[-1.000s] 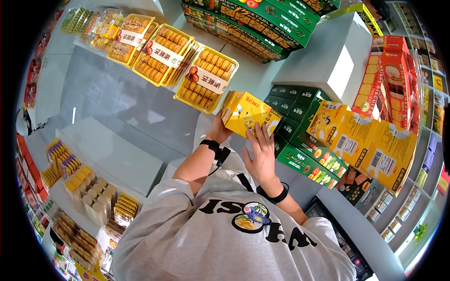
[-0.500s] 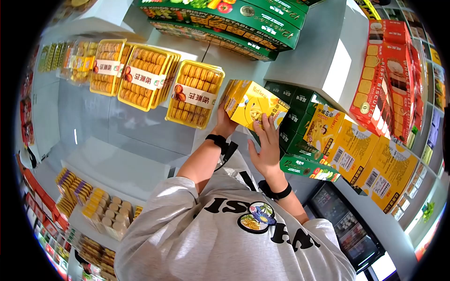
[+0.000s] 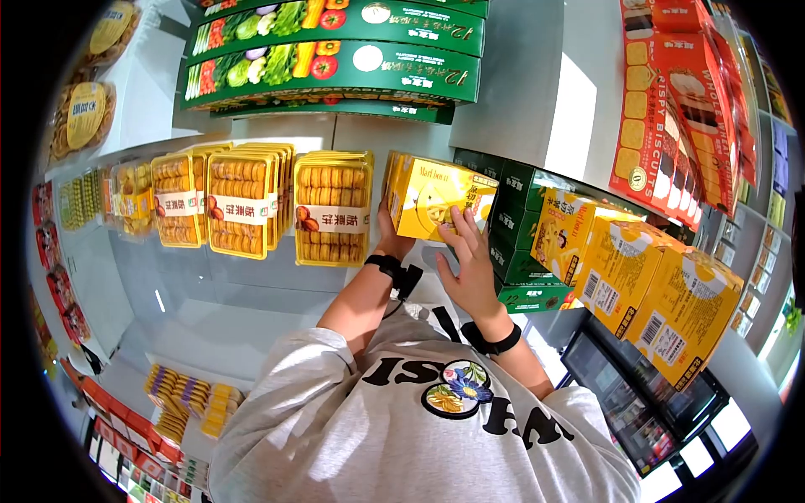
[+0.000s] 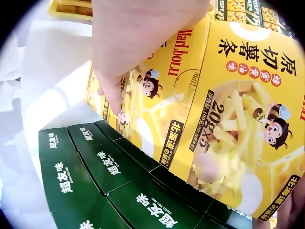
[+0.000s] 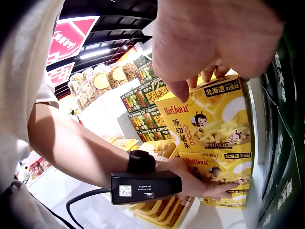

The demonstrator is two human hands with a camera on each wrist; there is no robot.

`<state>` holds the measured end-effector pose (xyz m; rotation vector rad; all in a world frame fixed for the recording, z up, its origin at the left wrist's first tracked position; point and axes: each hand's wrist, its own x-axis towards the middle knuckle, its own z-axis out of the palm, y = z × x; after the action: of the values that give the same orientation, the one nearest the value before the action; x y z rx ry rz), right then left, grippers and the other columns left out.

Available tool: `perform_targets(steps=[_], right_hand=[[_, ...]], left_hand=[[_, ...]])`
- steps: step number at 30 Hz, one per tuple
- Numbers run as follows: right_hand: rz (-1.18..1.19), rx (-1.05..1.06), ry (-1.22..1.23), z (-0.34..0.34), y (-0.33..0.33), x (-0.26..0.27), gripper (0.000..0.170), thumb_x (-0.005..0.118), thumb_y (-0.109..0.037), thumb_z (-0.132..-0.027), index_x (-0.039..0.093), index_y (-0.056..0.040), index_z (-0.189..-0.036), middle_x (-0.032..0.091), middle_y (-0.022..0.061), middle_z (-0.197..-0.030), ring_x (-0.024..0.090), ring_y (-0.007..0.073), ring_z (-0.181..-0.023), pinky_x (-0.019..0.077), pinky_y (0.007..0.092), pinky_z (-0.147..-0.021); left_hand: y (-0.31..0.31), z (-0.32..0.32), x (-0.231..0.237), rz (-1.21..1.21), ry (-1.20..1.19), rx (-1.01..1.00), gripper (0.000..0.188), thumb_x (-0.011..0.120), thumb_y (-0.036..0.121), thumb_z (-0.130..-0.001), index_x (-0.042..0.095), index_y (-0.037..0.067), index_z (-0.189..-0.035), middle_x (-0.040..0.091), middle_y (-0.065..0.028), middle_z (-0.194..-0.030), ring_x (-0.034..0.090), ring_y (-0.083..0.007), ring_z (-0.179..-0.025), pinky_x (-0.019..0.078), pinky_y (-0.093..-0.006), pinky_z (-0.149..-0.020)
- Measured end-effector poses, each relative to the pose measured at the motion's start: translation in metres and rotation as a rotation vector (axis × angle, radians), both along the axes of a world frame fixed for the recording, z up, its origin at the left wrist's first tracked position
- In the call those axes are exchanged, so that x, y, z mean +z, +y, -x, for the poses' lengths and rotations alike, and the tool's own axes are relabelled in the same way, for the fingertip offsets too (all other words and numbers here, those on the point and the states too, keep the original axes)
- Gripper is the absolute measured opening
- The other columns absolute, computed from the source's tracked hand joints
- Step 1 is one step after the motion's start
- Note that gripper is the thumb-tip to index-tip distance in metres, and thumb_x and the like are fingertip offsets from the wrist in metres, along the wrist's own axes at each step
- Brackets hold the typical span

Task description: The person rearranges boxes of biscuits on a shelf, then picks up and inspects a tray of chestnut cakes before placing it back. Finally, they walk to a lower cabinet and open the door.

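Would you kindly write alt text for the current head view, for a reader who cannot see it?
A person's right hand rests on a yellow box, with the left hand at its left side. Yellow-edged biscuit trays stand left of it; green boxes, more yellow boxes and red biscuit packs are to its right.

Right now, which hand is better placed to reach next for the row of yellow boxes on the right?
Probably the right hand: in the head view it is nearer that row of yellow boxes, resting on a separate yellow box. The left hand is farther off, at that box's left side.
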<state>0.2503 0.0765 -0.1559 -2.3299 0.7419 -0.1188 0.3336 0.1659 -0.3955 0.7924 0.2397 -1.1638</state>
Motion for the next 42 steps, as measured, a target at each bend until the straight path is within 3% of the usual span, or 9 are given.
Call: perform_targets(steps=[4,6,8,12,19,42], right_hand=[[-0.012,-0.011,-0.013,-0.005,-0.004,0.001,0.042,0.067,-0.003,-0.080,0.058,-0.0052,-0.121,0.044,0.0171,-0.146,0.035,0.0395,-0.138,0.0310,0.0479,-0.109],[-0.001,-0.023,-0.023,-0.010,-0.006,0.002,0.043,0.068,-0.002,-0.080,0.058,-0.0050,-0.121,0.044,0.0171,-0.145,0.036,0.0395,-0.138,0.0315,0.0480,-0.109],[0.007,-0.030,-0.025,-0.011,-0.006,0.002,0.043,0.068,-0.002,-0.079,0.058,-0.0049,-0.121,0.045,0.0170,-0.145,0.037,0.0395,-0.137,0.0320,0.0481,-0.108],[0.008,-0.041,-0.015,-0.012,-0.005,0.000,0.044,0.070,-0.001,-0.078,0.058,-0.0045,-0.120,0.045,0.0165,-0.145,0.038,0.0395,-0.137,0.0327,0.0485,-0.108],[-0.018,-0.062,-0.018,-0.011,-0.007,0.001,0.046,0.069,0.002,-0.077,0.058,-0.0052,-0.120,0.046,0.0159,-0.145,0.038,0.0392,-0.136,0.0332,0.0487,-0.108],[-0.030,-0.077,-0.044,-0.013,-0.013,-0.006,0.048,0.069,0.005,-0.074,0.059,-0.0058,-0.120,0.048,0.0152,-0.142,0.040,0.0389,-0.135,0.0333,0.0491,-0.108]], left_hand=[[-0.005,-0.007,0.002,-0.020,0.466,0.106,0.061,0.029,0.055,-0.097,0.046,0.014,-0.139,0.053,-0.0083,-0.136,0.052,-0.0275,-0.122,0.0391,-0.0404,-0.105],[0.003,0.004,-0.035,-0.054,-0.278,-0.099,0.063,0.029,0.057,-0.096,0.045,0.014,-0.139,0.052,-0.0083,-0.137,0.050,-0.0280,-0.124,0.0384,-0.0410,-0.105],[0.009,0.007,-0.047,-0.092,-0.565,-0.225,0.063,0.030,0.057,-0.096,0.045,0.014,-0.140,0.051,-0.0083,-0.138,0.049,-0.0284,-0.125,0.0377,-0.0415,-0.106],[0.009,-0.016,-0.027,-0.049,-0.109,-0.230,0.063,0.031,0.057,-0.096,0.044,0.015,-0.141,0.048,-0.0079,-0.141,0.047,-0.0291,-0.127,0.0361,-0.0410,-0.107],[-0.005,-0.012,-0.002,0.061,0.241,-0.183,0.065,0.030,0.058,-0.096,0.041,0.015,-0.143,0.045,-0.0085,-0.145,0.043,-0.0296,-0.130,0.0334,-0.0439,-0.109],[-0.017,0.009,0.009,0.038,0.341,-0.203,0.069,0.026,0.061,-0.095,0.036,0.015,-0.147,0.038,-0.0106,-0.150,0.037,-0.0317,-0.136,0.0289,-0.0518,-0.111]])
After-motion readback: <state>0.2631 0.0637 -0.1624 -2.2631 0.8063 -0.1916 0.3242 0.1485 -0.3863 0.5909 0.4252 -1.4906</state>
